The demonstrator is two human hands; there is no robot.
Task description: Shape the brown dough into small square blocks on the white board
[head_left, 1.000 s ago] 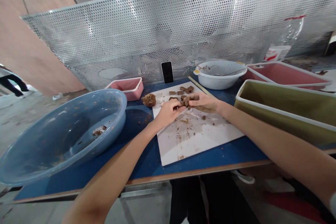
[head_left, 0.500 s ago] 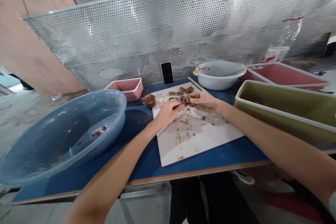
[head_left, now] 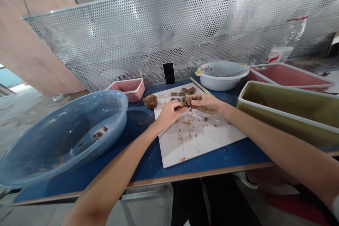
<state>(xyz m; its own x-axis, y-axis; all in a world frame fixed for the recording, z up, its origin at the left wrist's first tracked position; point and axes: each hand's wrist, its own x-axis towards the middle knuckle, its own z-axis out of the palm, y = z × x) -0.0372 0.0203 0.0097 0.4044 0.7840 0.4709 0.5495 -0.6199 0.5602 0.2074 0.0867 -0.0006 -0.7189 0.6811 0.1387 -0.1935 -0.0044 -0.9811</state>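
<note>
1. Left end of the bench (head_left: 148, 166): a large blue basin (head_left: 50, 137), with a small dark residue (head_left: 100, 131) on its inner floor.
2. Far side, just right of the basin: a small pink tub (head_left: 135, 94).
3. Nearer, at the left edge of the white board (head_left: 203, 137): a rough brown lump (head_left: 150, 101).
4. Over the board: my left grip (head_left: 168, 113), fingers drawn together on the left side of a brown clump (head_left: 187, 101); the exact contact is partly hidden.
5. Far side, beyond the board: a phone (head_left: 168, 73), upright before the perforated screen (head_left: 111, 39).
6. Far part of the board: several brown pieces (head_left: 188, 90); crumbs lie scattered nearer me.
7. My right grip (head_left: 208, 103), smeared brown, clamped on the clump's right side, which sits between my two hands.
8. Along the board's far right edge: a pale stick (head_left: 200, 85).
9. Far right: a white basin (head_left: 222, 83), then an olive trough (head_left: 267, 109) nearer me, a pink trough (head_left: 293, 74) beyond it, and a clear bottle (head_left: 287, 40).
</note>
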